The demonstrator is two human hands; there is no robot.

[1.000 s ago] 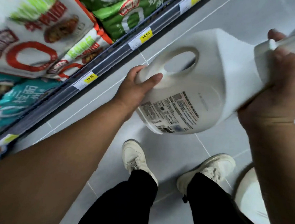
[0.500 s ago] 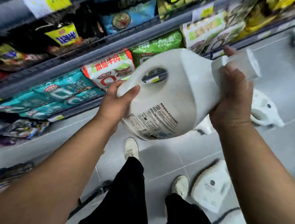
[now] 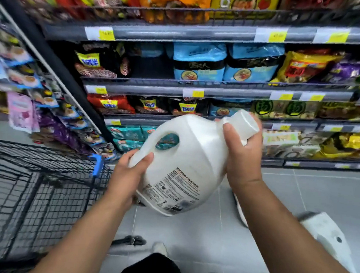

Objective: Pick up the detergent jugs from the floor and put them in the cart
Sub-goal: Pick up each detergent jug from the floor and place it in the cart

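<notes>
Head view: left hand (image 3: 126,179) cups the base of the detergent jug (image 3: 186,158), right hand (image 3: 242,154) wraps its neck.

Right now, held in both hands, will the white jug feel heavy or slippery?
Probably heavy: the left hand supports the white jug low while the right hand grips its neck. Its glossy plastic may slip; the unused handle likely grips better.

Bright, even overhead light leaves soft shadows on the floor (image 3: 188,234) and a sheen on the jug (image 3: 191,150), while shelves (image 3: 183,32) and cart (image 3: 30,189) smear with motion blur and bow toward the edges.
</notes>
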